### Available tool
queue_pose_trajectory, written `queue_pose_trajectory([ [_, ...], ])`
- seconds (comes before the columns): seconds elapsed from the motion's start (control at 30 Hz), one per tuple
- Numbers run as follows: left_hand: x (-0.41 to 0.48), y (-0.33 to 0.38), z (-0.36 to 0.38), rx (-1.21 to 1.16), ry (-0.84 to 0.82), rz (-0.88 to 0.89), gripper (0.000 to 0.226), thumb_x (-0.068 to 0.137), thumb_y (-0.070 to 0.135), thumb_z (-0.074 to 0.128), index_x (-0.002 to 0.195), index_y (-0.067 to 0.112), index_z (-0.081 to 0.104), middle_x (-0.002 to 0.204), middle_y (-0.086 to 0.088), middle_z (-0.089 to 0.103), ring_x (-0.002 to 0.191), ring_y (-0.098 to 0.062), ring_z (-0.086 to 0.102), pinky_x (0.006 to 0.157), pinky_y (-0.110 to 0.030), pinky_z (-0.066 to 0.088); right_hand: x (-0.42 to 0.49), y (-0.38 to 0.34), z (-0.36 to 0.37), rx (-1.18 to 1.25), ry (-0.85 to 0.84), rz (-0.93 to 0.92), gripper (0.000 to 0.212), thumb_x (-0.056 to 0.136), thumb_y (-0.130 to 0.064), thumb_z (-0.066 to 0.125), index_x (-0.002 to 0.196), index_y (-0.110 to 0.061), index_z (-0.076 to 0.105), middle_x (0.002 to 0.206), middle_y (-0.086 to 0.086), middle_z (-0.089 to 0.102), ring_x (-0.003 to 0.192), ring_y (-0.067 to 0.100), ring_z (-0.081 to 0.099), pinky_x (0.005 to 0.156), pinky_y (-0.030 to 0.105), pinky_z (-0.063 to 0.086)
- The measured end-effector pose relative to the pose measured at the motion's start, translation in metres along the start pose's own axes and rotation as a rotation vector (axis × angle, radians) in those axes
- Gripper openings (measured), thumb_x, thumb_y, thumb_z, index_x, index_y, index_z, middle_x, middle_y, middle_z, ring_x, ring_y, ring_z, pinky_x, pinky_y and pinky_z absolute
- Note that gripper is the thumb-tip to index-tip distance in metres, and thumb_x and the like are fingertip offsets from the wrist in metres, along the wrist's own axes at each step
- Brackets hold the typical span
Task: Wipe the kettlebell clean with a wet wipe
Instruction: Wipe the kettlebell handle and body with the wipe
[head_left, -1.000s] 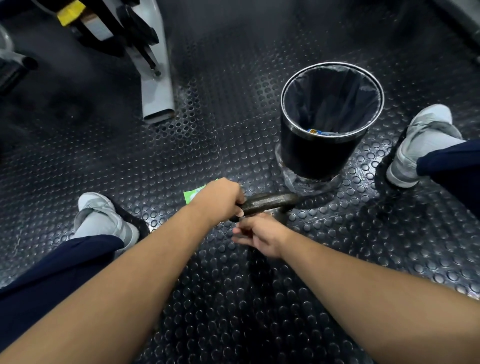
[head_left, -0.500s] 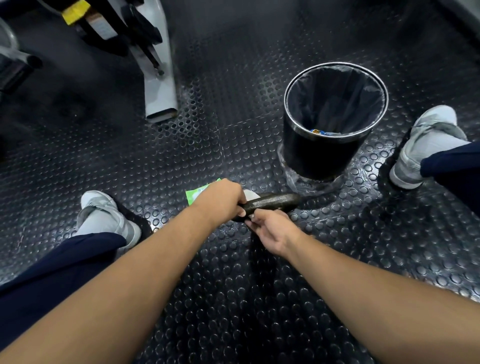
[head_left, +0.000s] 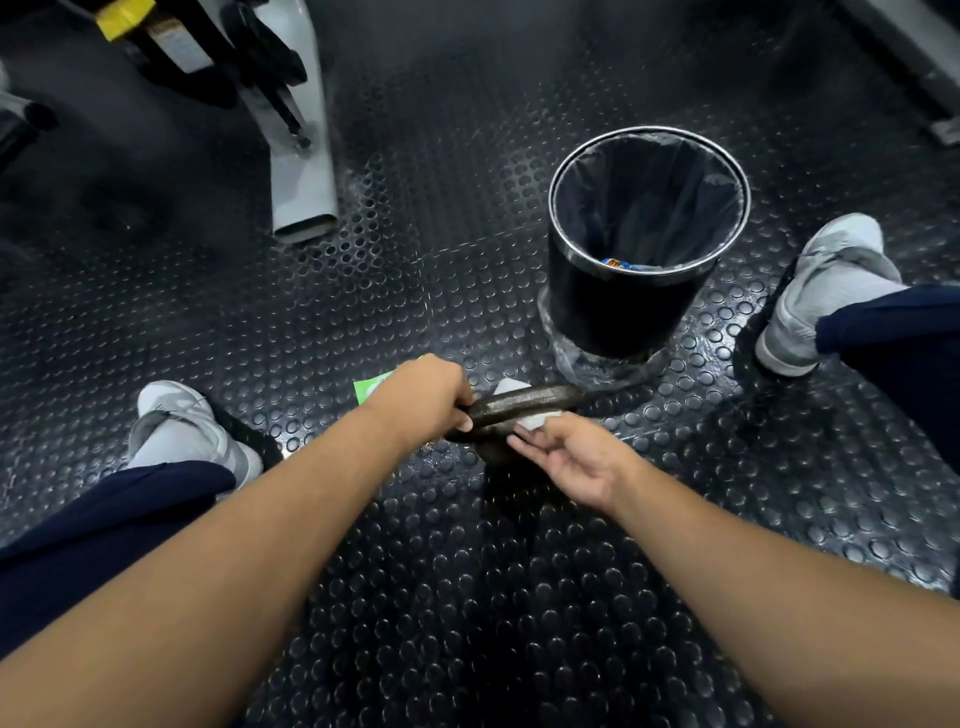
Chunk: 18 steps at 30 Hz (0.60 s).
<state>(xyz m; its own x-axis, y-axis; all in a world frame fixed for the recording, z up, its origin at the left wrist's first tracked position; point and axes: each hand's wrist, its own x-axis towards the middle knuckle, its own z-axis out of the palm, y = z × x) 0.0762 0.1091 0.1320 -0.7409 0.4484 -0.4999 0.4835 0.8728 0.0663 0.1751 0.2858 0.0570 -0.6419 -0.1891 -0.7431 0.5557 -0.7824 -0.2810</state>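
Down on the black studded rubber floor (head_left: 467, 597) — a gym, with a grey machine leg (head_left: 304, 176) at far left and a lined bin (head_left: 623, 312) standing just beyond the action. The kettlebell (head_left: 524, 406) sits on the floor near that bin. The left hand (head_left: 421, 400) is wrapped round its handle — the right hand (head_left: 571, 457) pinches the wet wipe (head_left: 535, 420) against the same handle. A green packet (head_left: 374, 387) peeks out behind the left hand.
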Motion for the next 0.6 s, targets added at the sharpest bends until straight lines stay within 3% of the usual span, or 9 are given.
queue_pose_trajectory([
  [0.13, -0.001, 0.000, 0.002, -0.008, 0.008, 0.003, 0.031, 0.088, 0.036, 0.078, 0.118, 0.028, 0.077, 0.105, 0.000, 0.078, 0.101, -0.023, 0.069, 0.087, -0.034, 0.056, 0.000, -0.001, -0.009, 0.069, 0.020, -0.027, 0.034, 0.086, 0.021, 0.040, 0.111, 0.005, 0.058, 0.128, 0.023, 0.064, 0.120, 0.029, 0.063, 0.103, 0.047, 0.052],
  [0.27, -0.002, 0.000, 0.003, 0.006, 0.008, 0.002, 0.021, 0.087, 0.035, 0.077, 0.106, 0.027, 0.079, 0.089, 0.001, 0.076, 0.088, -0.023, 0.069, 0.075, -0.032, 0.055, 0.008, 0.027, 0.025, -0.050, 0.002, -0.015, 0.042, 0.081, 0.024, 0.037, 0.115, 0.012, 0.059, 0.124, 0.021, 0.064, 0.114, 0.024, 0.060, 0.108, 0.044, 0.048],
  [0.37, -0.001, 0.002, 0.000, 0.033, 0.006, 0.020, 0.019, 0.087, 0.034, 0.076, 0.103, 0.024, 0.079, 0.086, -0.001, 0.076, 0.086, -0.024, 0.068, 0.066, -0.029, 0.047, 0.013, 0.043, 0.046, -0.117, 0.059, -0.021, 0.036, 0.081, 0.026, 0.036, 0.083, 0.002, 0.063, 0.085, 0.009, 0.069, 0.089, 0.017, 0.061, 0.113, 0.045, 0.043],
  [0.43, -0.001, 0.004, -0.002, 0.037, -0.001, 0.029, 0.017, 0.088, 0.032, 0.076, 0.103, 0.024, 0.080, 0.086, -0.002, 0.076, 0.085, -0.023, 0.068, 0.065, -0.028, 0.043, 0.017, 0.044, 0.049, -0.143, 0.097, -0.028, 0.035, 0.082, 0.025, 0.040, 0.075, 0.000, 0.062, 0.073, 0.006, 0.068, 0.081, 0.013, 0.060, 0.112, 0.045, 0.044],
  [0.53, -0.001, 0.002, -0.001, 0.020, -0.005, 0.022, 0.020, 0.088, 0.032, 0.076, 0.105, 0.023, 0.080, 0.090, -0.003, 0.077, 0.088, -0.023, 0.069, 0.073, -0.033, 0.054, 0.019, 0.038, 0.042, -0.089, 0.059, -0.026, 0.032, 0.081, 0.024, 0.036, 0.085, 0.004, 0.061, 0.093, 0.015, 0.065, 0.089, 0.018, 0.059, 0.109, 0.046, 0.046],
  [0.6, 0.001, 0.000, 0.003, 0.007, -0.013, 0.012, 0.021, 0.089, 0.033, 0.076, 0.107, 0.022, 0.079, 0.093, -0.003, 0.076, 0.092, -0.025, 0.069, 0.079, -0.036, 0.056, 0.016, 0.026, 0.028, 0.023, 0.045, -0.045, 0.033, 0.083, 0.022, 0.036, 0.106, 0.011, 0.058, 0.115, 0.018, 0.061, 0.102, 0.022, 0.059, 0.102, 0.042, 0.053],
])
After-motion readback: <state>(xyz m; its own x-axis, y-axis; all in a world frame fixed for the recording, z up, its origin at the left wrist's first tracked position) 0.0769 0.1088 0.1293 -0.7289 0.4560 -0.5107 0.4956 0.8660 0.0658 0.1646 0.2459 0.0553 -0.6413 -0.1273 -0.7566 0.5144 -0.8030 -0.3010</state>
